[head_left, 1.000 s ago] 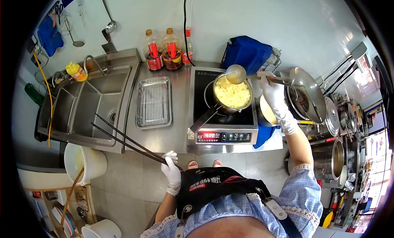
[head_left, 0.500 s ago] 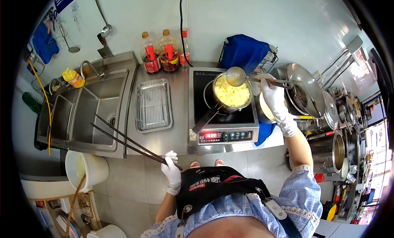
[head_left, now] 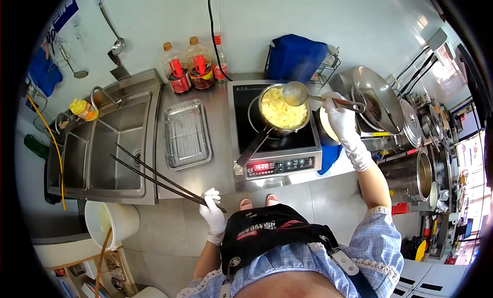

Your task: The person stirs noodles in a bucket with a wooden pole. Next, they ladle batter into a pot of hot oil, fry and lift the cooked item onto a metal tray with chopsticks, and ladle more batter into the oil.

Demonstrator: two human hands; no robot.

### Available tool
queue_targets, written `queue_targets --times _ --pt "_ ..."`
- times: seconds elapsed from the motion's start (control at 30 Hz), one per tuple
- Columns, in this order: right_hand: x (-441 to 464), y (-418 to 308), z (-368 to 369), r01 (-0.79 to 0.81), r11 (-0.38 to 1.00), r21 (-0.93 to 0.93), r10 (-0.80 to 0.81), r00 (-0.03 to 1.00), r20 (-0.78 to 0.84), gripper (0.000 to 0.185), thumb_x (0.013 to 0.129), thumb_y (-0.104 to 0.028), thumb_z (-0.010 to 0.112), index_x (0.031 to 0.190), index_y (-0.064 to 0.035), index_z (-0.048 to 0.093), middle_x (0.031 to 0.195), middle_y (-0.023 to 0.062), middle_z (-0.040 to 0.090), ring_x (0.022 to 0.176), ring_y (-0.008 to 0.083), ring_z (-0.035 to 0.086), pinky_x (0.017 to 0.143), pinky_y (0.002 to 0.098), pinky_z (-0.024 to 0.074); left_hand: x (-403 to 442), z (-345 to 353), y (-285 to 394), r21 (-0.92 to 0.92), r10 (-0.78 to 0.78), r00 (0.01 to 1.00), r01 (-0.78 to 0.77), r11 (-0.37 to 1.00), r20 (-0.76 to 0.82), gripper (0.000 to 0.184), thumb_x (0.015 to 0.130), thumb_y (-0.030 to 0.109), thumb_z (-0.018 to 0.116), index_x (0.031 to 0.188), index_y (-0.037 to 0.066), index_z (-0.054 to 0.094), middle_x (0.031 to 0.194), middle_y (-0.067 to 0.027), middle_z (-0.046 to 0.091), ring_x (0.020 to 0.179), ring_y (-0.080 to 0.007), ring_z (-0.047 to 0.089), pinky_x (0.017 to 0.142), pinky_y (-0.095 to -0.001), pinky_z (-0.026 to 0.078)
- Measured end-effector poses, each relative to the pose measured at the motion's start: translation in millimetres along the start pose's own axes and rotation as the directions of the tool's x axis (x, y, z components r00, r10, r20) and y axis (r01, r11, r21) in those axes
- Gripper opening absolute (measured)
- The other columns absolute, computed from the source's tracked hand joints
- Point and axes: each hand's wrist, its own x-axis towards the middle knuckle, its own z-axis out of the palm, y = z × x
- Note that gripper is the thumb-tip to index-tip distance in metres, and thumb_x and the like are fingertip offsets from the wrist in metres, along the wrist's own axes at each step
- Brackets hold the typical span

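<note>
In a white glove, my right hand (head_left: 340, 114) is closed round the handle of a metal ladle (head_left: 296, 94). The ladle's bowl is over the right rim of a saucepan (head_left: 280, 131) heaped with pale yellow chopped food (head_left: 283, 110). That pan sits on an induction cooker (head_left: 277, 146) whose red display reads 1600, its dark handle pointing toward the front left. My gloved left hand (head_left: 213, 213) grips a pair of long dark chopsticks (head_left: 159, 180) near their thick ends, the tips stretching over the sink's front part. A pale-rimmed pot (head_left: 328, 126) stands partly hidden behind my right forearm.
Left of the cooker lies a metal tray with a wire rack (head_left: 187, 133); sauce bottles (head_left: 200, 64) stand behind it. A double sink (head_left: 118, 144) is at the left. On the right are a large wok (head_left: 380, 87) and a tall steel pot (head_left: 411, 180).
The whole view has shifted slightly, so the counter things appear a little further left. Both hands keep their holds, and the ladle stays over the pan's right side.
</note>
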Motion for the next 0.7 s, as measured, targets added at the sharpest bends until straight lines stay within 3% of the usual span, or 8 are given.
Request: queue_targets --times 0.13,0.23,0.27,0.33,0.4,0.47,0.53,0.7 --pt "1 14 -3 -0.024 0.999 0.031 0.024 1.000 -0.011 0.018 0.085 -0.012 0.049 0.093 -0.0018 0.061 0.071 0.0068 0.059 0.065 0.0118 0.055 0.063 0.0235 0.0439 -3 13 4 -0.001 0.040 0.999 -0.040 0.999 0.008 0.027 0.096 0.017 0.038 0.097 -0.002 0.057 0.080 -0.0011 0.057 0.065 -0.0048 0.046 0.061 -0.0193 0.039" --pt "4 29 -2 0.235 0.965 -0.120 -0.236 0.972 0.008 0.017 0.085 -0.012 0.049 0.091 -0.0024 0.062 0.069 0.0048 0.058 0.065 0.0113 0.055 0.062 0.0233 0.0433 -5 21 2 0.034 0.078 0.997 -0.079 0.996 0.017 0.027 0.096 0.018 0.038 0.097 -0.002 0.056 0.080 -0.0020 0.057 0.065 -0.0053 0.046 0.061 -0.0198 0.040" --pt "6 34 -2 0.239 0.965 -0.111 -0.240 0.971 0.009 0.017 0.085 -0.012 0.049 0.091 -0.0024 0.062 0.069 0.0048 0.058 0.065 0.0113 0.055 0.062 0.0233 0.0433 -7 24 4 0.038 0.084 0.996 -0.084 0.996 0.010 0.027 0.096 0.018 0.038 0.097 -0.002 0.056 0.080 -0.0020 0.057 0.065 -0.0053 0.046 0.061 -0.0198 0.040" --pt "9 26 -4 0.085 0.996 0.028 -0.085 0.996 -0.021 0.016 0.084 -0.012 0.050 0.091 -0.0033 0.061 0.069 0.0041 0.057 0.064 0.0118 0.055 0.061 0.0238 0.0433 -12 33 8 0.046 0.091 0.996 -0.090 0.995 -0.022 0.029 0.096 0.019 0.035 0.097 -0.002 0.056 0.082 -0.0036 0.058 0.066 -0.0065 0.048 0.061 -0.0208 0.040" --pt "14 23 -11 0.042 0.997 0.062 -0.040 0.998 -0.038 0.015 0.083 -0.010 0.050 0.089 -0.0016 0.062 0.067 0.0043 0.058 0.060 0.0114 0.055 0.058 0.0232 0.0435 -15 38 10 0.064 0.103 0.994 -0.101 0.993 -0.034 0.031 0.097 0.020 0.034 0.098 -0.002 0.056 0.082 -0.0044 0.058 0.067 -0.0074 0.049 0.061 -0.0212 0.041" --pt "21 32 -20 -0.223 0.910 0.351 0.229 0.973 0.024 0.017 0.083 -0.008 0.048 0.087 -0.0005 0.062 0.070 0.0091 0.062 0.058 0.0118 0.057 0.056 0.0231 0.0458 -18 43 11 0.084 0.122 0.991 -0.117 0.990 -0.052 0.032 0.097 0.021 0.033 0.098 -0.002 0.056 0.083 -0.0051 0.059 0.067 -0.0082 0.051 0.061 -0.0216 0.041" --pt "26 39 -34 -0.249 0.856 0.454 0.274 0.962 0.010 0.018 0.082 -0.006 0.048 0.086 0.0006 0.064 0.062 0.0076 0.061 0.052 0.0103 0.054 0.050 0.0215 0.0424 -20 45 14 0.086 0.130 0.990 -0.125 0.988 -0.058 0.034 0.097 0.022 0.031 0.100 -0.002 0.055 0.084 -0.0057 0.059 0.069 -0.0093 0.052 0.062 -0.0220 0.042" --pt "12 84 -84 -0.275 0.817 0.507 0.352 0.934 -0.060 0.021 0.084 -0.012 0.048 0.087 0.0024 0.063 0.063 0.0090 0.061 0.053 0.0132 0.055 0.053 0.0238 0.0447 -25 61 31 0.139 0.200 0.976 -0.187 0.973 -0.090 0.038 0.098 0.025 0.029 0.099 -0.003 0.055 0.082 -0.0056 0.059 0.065 -0.0085 0.050 0.060 -0.0214 0.042"
